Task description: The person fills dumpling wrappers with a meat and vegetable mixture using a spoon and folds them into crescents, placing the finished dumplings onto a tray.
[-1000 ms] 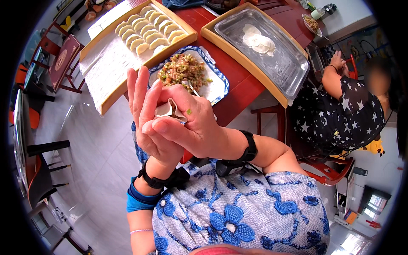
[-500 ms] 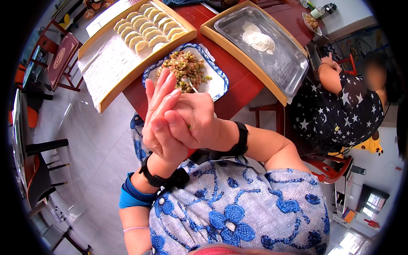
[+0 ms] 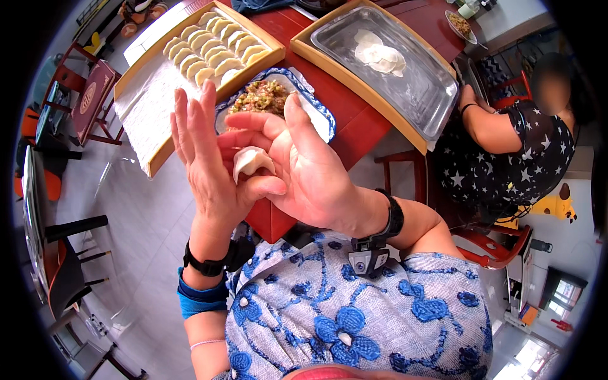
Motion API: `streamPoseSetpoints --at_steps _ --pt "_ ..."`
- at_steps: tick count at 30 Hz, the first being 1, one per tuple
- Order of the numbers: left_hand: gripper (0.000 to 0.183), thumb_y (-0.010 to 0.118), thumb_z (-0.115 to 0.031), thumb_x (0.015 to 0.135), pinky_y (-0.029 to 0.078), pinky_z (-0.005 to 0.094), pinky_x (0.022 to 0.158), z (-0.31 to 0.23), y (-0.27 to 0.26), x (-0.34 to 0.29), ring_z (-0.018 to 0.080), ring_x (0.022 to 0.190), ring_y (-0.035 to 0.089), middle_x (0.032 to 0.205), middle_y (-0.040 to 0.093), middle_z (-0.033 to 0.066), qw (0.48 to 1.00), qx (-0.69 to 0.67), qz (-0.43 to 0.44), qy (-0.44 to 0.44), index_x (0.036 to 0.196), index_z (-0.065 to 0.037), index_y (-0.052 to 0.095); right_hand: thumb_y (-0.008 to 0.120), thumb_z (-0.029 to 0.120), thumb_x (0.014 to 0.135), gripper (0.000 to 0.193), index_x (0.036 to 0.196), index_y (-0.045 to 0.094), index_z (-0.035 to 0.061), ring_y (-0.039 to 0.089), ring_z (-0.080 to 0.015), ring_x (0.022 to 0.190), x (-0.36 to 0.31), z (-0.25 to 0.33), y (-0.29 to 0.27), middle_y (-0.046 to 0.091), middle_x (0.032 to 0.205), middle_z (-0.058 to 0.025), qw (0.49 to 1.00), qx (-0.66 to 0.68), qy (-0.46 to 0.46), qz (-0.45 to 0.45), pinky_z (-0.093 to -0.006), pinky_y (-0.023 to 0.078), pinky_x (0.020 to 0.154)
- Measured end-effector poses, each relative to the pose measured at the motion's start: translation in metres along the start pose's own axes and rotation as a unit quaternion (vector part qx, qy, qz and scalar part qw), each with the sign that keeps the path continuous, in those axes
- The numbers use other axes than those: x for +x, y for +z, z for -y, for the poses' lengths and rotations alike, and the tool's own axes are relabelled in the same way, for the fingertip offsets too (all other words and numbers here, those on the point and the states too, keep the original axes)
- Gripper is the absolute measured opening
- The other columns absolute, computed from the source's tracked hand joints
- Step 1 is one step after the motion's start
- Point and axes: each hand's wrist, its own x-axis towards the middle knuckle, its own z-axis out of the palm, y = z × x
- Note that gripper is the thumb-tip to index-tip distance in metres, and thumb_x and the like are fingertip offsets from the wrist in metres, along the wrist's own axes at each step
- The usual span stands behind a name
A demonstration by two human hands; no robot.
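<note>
A folded, pale dumpling [image 3: 253, 163] sits between my two hands, in front of the table. My left hand [image 3: 212, 164] cradles it at the base of the thumb, which stretches under it to the right; the other fingers point up, straight. My right hand [image 3: 313, 164] is open, its palm showing and its thumb raised. Its curved fingers reach behind the dumpling toward my left palm. Just beyond them stands a blue-and-white dish [image 3: 326, 117] of chopped filling [image 3: 263, 98], partly hidden by my hands.
A wooden-edged tray [image 3: 136, 120] at the far left carries rows of dumplings [image 3: 218, 47]. Right of it, another wooden tray [image 3: 361, 85] holds a metal pan [image 3: 421, 95] with round wrappers [image 3: 380, 54]. A person [image 3: 506, 149] in star-patterned clothing sits at the right.
My clasped hands have come apart, showing the dumpling between them. My right hand has opened and turned its palm into view. The seated person's arm has shifted.
</note>
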Motion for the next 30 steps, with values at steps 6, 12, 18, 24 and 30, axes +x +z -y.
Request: streamPoseSetpoints --at_steps 6,12,18,24,30 --pt "0.051 0.068 -0.038 0.083 0.029 0.0532 0.113 -0.003 -0.015 -0.012 0.0398 0.137 0.039 0.131 0.061 0.0127 0.996 -0.048 0.077 0.022 0.124 -0.008 0.063 0.023 0.067 0.097 0.08 0.139 0.034 0.0006 0.055 -0.0148 0.11 -0.003 0.006 0.004 0.053 0.124 -0.0108 0.996 -0.074 -0.058 0.004 -0.0292 0.045 0.093" --pt "0.012 0.065 -0.007 0.089 0.037 0.0527 0.109 -0.01 -0.017 -0.007 0.0343 0.12 0.059 0.102 0.073 0.0095 0.999 -0.043 0.028 -0.016 0.099 -0.008 0.071 0.024 0.07 0.096 0.085 0.142 0.03 -0.0008 0.048 -0.0172 0.121 0.0 0.001 0.006 0.048 0.131 -0.0131 0.995 -0.08 -0.056 -0.001 -0.0324 0.035 0.107" --pt "0.013 0.058 -0.005 0.095 0.048 0.0391 0.099 0.009 -0.014 0.006 0.0262 0.106 0.067 0.1 0.073 0.0111 0.955 -0.19 -0.098 -0.208 0.098 0.001 0.069 0.026 0.065 0.098 0.078 0.139 0.036 -0.0003 0.052 -0.0241 0.123 -0.008 0.028 -0.011 0.055 0.128 -0.0161 0.983 -0.14 -0.104 -0.055 -0.0399 0.037 0.108" --pt "0.022 0.06 -0.017 0.097 0.056 0.0238 0.071 0.116 -0.011 0.024 0.0123 0.092 0.065 0.1 0.068 0.0085 0.82 -0.276 -0.036 -0.5 0.108 0.001 0.068 0.046 0.036 0.103 0.039 0.123 0.053 0.0033 0.063 -0.0147 0.096 -0.029 0.069 -0.098 0.066 0.103 -0.0085 0.872 -0.37 -0.262 -0.185 -0.0299 0.049 0.088" --pt "0.015 0.069 -0.009 0.088 0.055 0.0268 0.073 0.181 0.033 0.02 0.0143 0.082 0.067 0.09 0.07 0.0078 0.873 -0.207 0.029 -0.44 0.098 0.002 0.069 0.055 0.022 0.1 0.027 0.119 0.055 0.003 0.063 -0.0122 0.09 -0.032 0.063 -0.137 0.067 0.097 -0.0059 0.863 -0.401 -0.197 -0.236 -0.0262 0.051 0.081"
